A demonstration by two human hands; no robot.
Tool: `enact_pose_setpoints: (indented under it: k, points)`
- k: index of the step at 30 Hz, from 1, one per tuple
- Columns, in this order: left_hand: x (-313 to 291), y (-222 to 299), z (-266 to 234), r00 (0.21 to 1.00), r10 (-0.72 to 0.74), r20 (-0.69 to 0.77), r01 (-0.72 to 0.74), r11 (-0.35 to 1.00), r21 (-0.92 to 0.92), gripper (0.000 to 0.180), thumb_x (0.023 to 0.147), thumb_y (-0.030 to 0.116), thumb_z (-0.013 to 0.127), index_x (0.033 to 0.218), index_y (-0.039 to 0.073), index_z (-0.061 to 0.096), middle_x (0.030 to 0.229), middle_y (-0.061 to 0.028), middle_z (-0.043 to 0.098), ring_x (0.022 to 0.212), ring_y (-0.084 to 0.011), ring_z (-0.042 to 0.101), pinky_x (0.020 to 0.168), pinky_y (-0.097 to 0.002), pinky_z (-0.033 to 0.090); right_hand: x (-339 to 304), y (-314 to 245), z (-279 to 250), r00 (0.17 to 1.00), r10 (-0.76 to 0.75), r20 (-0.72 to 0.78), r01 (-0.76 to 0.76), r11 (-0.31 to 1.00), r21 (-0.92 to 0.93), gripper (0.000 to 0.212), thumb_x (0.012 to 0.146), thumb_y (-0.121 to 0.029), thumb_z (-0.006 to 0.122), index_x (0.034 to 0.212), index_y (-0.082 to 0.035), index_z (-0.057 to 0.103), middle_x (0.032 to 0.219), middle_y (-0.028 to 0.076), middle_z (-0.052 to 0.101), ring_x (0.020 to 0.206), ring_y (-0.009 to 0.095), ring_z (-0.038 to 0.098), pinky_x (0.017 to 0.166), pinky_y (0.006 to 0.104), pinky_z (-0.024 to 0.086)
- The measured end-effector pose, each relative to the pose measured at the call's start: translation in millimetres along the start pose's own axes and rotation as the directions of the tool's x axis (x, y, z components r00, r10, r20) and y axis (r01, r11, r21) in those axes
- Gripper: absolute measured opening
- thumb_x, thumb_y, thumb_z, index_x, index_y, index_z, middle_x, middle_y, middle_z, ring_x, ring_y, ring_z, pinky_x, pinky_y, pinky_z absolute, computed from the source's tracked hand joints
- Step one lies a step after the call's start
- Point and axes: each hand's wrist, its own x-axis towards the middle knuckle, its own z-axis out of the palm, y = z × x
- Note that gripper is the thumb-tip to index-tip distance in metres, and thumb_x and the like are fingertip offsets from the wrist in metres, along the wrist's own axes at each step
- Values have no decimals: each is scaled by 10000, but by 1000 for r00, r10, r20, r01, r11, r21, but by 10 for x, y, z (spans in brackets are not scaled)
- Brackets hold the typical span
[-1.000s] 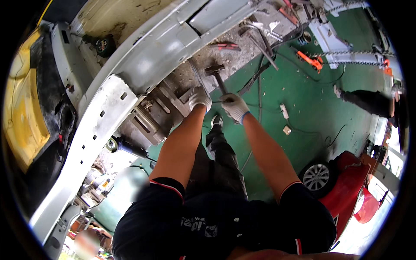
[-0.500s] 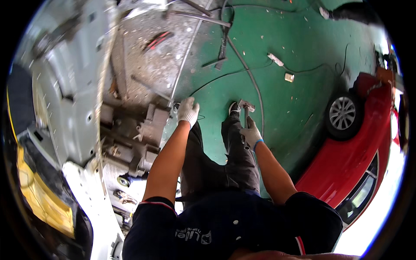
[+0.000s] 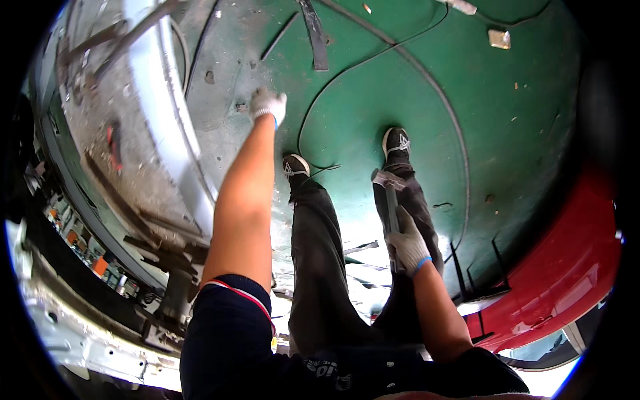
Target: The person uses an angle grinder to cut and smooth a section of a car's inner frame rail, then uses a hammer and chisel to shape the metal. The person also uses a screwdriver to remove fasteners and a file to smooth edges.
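Right of centre, our right hand is gripping a hammer, any move needing clearance; our blurred left hand's closure we can't tell.

Floor has platform along left edge with tool on it, car at right edge, rod then strip toward far edge, block toward far right corner. Hose runs right of both shoes; cable crosses it, curves left toward left shoe. Left hand ahead of left shoe; hammer in right hand, before right leg.
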Motion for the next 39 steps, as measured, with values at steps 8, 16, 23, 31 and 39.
enact_pose_setpoints:
  k: [8, 16, 23, 31, 39]
  points:
    - [1747, 264, 4, 988, 111, -112, -105, 993, 53, 860, 924, 477, 752, 1600, 48, 437, 1596, -255, 496, 1460, -409, 507, 1205, -447, 430, -63, -300, -75, 992, 112, -63, -101, 982, 163, 933, 844, 83, 581, 1695, -86, 236, 1052, 119, 622, 594, 126, 552, 496, 275, 472]
    - [1325, 424, 851, 991, -128, -31, 124, 986, -112, 404, 931, 345, 715, 1264, 117, 719, 1289, -186, 733, 1193, -388, 710, 998, -478, 581, -48, -391, 32, 995, 19, -102, 0, 983, 181, 922, 844, 94, 590, 1688, -87, 265, 1075, 94, 636, 654, 111, 565, 540, 266, 493]
    - [-424, 233, 1046, 949, -91, 301, 296, 585, -756, 370, 973, 324, 554, 888, -7, 696, 819, -206, 745, 735, -322, 734, 711, -491, 568, 130, -116, -84, 993, -108, -56, 111, 993, 49, 923, 831, 44, 572, 1690, -90, 260, 943, 78, 623, 599, 152, 541, 518, 315, 483]
    - [-3722, -628, -1122, 860, 123, 495, 508, -121, -853, 191, 996, 232, 628, 933, 64, 693, 681, -41, 597, 560, -152, 600, 494, -309, 450, -273, -254, -48, 967, -121, 225, 75, 976, 202, 801, 855, 1, 536, 1604, -180, 317, 684, 81, 543, 439, 214, 540, 373, 353, 452]
    - [-7280, -1724, -4092, 777, -8, -629, -629, -26, -777, 344, 1010, 235, 749, 1261, 12, 676, 898, -93, 702, 789, -216, 717, 747, -354, 587, -2239, -1585, -214, 858, -369, 357, 477, 829, -290, 644, 885, 25, 526, 1483, -196, 432, 785, 87, 576, 503, 179, 542, 398, 352, 459]
